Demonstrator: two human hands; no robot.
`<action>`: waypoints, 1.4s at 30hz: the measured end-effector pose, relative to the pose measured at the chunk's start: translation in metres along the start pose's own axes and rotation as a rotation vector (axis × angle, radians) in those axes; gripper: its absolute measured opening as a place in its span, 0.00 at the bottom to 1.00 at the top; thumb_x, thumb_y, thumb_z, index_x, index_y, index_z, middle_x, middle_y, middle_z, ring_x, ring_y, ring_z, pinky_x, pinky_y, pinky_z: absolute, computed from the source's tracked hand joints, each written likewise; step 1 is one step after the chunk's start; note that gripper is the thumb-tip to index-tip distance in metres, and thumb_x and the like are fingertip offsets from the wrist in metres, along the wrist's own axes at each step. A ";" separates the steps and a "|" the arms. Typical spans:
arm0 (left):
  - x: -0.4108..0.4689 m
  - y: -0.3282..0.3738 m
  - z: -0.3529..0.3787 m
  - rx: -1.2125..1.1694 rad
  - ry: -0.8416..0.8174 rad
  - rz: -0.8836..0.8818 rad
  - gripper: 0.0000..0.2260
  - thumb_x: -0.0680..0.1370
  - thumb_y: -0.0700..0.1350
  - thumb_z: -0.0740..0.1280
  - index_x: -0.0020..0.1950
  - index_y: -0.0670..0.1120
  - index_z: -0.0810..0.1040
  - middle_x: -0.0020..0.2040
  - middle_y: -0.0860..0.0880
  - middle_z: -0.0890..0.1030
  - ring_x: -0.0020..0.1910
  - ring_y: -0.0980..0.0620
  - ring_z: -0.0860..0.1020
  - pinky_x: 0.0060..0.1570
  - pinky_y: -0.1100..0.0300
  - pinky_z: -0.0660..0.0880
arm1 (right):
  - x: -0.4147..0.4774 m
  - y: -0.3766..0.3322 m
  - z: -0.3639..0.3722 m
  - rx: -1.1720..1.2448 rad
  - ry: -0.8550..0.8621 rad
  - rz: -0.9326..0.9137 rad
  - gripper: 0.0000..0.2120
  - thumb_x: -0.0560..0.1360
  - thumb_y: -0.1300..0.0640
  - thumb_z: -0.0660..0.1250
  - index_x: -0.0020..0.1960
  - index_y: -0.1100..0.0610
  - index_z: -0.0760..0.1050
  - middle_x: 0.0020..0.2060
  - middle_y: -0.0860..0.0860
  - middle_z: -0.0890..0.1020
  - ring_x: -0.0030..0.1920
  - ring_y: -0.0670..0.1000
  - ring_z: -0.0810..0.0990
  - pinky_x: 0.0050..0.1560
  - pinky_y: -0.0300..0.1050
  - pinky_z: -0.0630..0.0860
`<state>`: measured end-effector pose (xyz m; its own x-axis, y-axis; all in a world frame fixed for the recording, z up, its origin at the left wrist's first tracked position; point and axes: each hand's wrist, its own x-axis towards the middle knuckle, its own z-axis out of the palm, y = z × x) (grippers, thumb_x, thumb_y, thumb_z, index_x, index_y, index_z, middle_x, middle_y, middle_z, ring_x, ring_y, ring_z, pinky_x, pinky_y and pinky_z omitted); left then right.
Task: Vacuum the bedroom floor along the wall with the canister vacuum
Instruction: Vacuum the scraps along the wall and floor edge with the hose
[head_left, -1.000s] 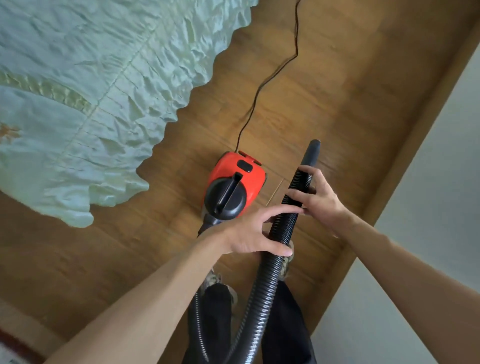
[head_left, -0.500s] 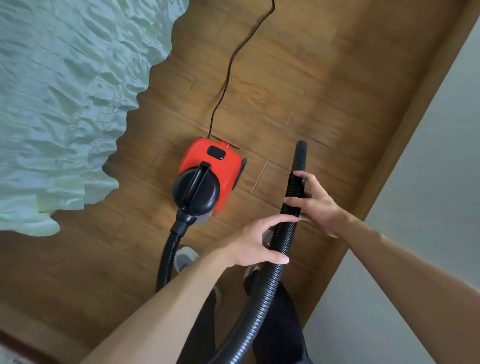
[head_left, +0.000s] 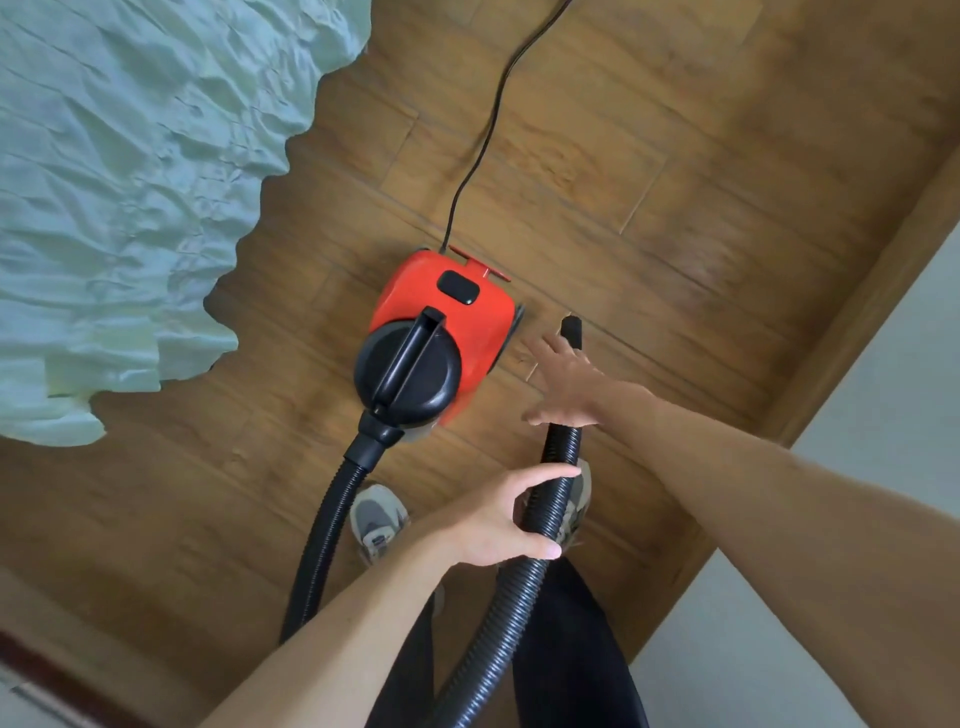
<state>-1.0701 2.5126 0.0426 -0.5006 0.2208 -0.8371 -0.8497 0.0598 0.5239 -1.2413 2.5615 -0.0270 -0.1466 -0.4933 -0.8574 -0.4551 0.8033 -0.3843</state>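
Observation:
The red canister vacuum (head_left: 457, 312) with a black handle stands on the wood floor (head_left: 649, 208) ahead of me. Its black ribbed hose (head_left: 545, 512) loops back past my legs and up to a nozzle tip (head_left: 572, 330) right of the canister. My left hand (head_left: 498, 517) curls round the hose, thumb above and fingers below. Nearer the tip, my right hand (head_left: 566, 387) lies over the hose with its fingers stretched out, hiding that stretch of hose.
A black power cord (head_left: 485, 130) runs from the canister's back toward the top. A pale green ruffled bed cover (head_left: 130, 182) fills the left side. A wooden baseboard (head_left: 857, 312) and white wall (head_left: 909, 493) run along the right. My shoes (head_left: 376, 525) stand behind the canister.
My right hand has loosened from its grip and stretched its fingers forward along the hose. The nozzle tip now points lower, close to the canister's right side. The view has shifted.

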 end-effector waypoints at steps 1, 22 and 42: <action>0.001 -0.004 -0.001 -0.001 0.004 -0.001 0.35 0.72 0.45 0.75 0.70 0.73 0.64 0.71 0.61 0.70 0.68 0.58 0.71 0.68 0.55 0.69 | 0.011 -0.013 0.000 -0.031 0.003 -0.031 0.51 0.70 0.53 0.74 0.81 0.50 0.44 0.78 0.53 0.53 0.76 0.60 0.55 0.72 0.57 0.65; 0.002 -0.054 -0.020 -0.059 -0.029 0.027 0.34 0.74 0.44 0.73 0.71 0.70 0.64 0.73 0.62 0.67 0.68 0.61 0.69 0.56 0.70 0.65 | 0.088 -0.076 0.000 -0.511 0.064 -0.029 0.45 0.76 0.55 0.66 0.81 0.56 0.38 0.80 0.49 0.41 0.80 0.53 0.46 0.75 0.63 0.54; -0.004 -0.028 0.004 0.040 -0.068 0.008 0.34 0.74 0.43 0.74 0.71 0.69 0.66 0.69 0.61 0.71 0.59 0.64 0.72 0.52 0.71 0.67 | -0.054 0.040 0.095 0.965 0.034 0.108 0.29 0.79 0.55 0.67 0.75 0.39 0.61 0.63 0.50 0.74 0.59 0.49 0.78 0.54 0.44 0.77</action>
<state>-1.0437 2.5143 0.0317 -0.4940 0.2867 -0.8209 -0.8376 0.0966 0.5377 -1.1681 2.6517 -0.0281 -0.1778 -0.3981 -0.8999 0.4758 0.7657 -0.4328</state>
